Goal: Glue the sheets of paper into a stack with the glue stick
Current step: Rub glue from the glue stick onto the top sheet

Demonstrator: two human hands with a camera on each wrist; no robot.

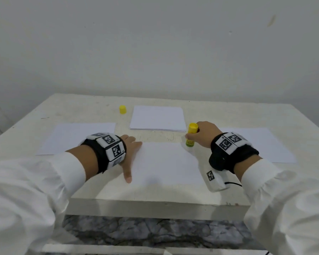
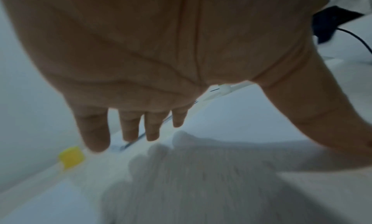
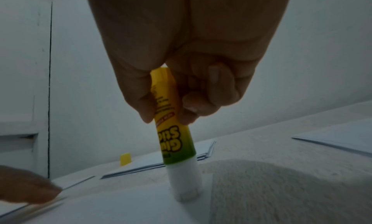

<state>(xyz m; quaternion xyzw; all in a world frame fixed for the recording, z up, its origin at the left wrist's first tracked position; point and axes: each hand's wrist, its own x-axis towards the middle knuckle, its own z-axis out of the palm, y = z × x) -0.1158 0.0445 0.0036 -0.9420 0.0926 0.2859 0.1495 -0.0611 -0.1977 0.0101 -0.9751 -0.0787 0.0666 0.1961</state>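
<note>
Head view angled forward and down over the white table (image 1: 99,192), left wrist view held close under the palm, right wrist view low along the fingers, yellow cap (image 1: 122,109) caught in all three.

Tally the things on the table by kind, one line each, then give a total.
Single sheets of paper: 3 (left, centre, right)
Paper stack: 1
Glue stick: 1
Yellow cap: 1
Total: 6
</note>
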